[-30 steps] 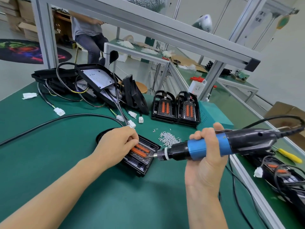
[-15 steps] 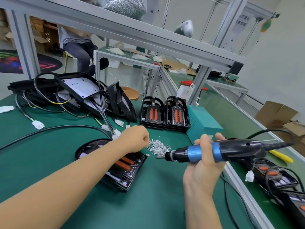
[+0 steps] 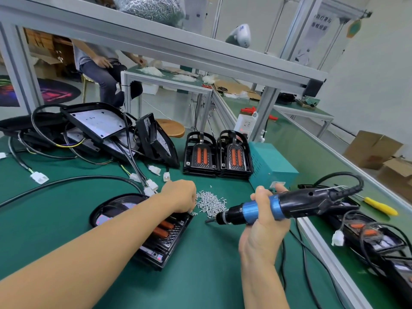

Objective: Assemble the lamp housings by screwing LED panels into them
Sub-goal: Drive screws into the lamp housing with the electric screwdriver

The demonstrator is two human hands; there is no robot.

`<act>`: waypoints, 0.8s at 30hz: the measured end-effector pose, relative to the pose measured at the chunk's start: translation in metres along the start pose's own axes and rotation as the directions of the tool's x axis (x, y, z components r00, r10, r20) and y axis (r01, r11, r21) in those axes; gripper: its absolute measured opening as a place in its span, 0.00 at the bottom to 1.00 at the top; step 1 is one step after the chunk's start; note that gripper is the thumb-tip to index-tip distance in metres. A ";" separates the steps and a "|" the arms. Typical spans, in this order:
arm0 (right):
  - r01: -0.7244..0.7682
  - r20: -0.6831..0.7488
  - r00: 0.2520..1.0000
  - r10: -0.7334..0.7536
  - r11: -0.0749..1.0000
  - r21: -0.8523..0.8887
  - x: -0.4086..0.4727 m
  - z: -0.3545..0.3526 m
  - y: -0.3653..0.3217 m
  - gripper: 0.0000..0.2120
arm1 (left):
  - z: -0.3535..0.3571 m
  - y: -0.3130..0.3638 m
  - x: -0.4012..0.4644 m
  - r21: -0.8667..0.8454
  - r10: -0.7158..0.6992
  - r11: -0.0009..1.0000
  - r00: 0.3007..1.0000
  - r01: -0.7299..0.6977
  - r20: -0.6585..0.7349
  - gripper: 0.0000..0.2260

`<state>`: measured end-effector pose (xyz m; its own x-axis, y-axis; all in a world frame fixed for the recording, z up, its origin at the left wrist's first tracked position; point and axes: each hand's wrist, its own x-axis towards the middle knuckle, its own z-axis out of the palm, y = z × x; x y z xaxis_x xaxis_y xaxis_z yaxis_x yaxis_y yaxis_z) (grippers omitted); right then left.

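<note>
One black plastic lamp housing with two orange strips (image 3: 156, 235) lies flat on my green mat (image 3: 200, 275). Left hand (image 3: 179, 196) reaches into loose silver screws (image 3: 210, 201); grasp unclear. Right hand (image 3: 265, 221) grips blue-black electric screwdriver (image 3: 278, 207).

One head-worn wide-angle view, forward and down, close over the green bench (image 3: 200, 275).

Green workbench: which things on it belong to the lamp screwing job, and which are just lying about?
In use:
- black lamp housing with orange LED strips
- blue-and-black electric screwdriver
- pile of small silver screws

Lying about:
- yellow-handled screwdriver
- teal metal box
</note>
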<state>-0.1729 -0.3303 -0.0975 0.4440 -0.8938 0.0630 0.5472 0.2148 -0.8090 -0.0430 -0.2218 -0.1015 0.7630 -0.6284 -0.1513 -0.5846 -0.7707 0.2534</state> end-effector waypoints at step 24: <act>-0.090 0.229 0.973 -0.009 0.903 0.421 -0.043 0.038 -0.058 0.15 | -0.008 -0.033 -0.121 -0.786 -0.074 0.548 0.920 -0.286 -0.386 0.06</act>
<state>-0.1969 -0.2890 -0.0307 0.5897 -0.7817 0.2030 0.7525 0.4404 -0.4897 -0.1134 -0.1196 -0.0839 0.8513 -0.4804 0.2109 -0.3214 -0.1597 0.9334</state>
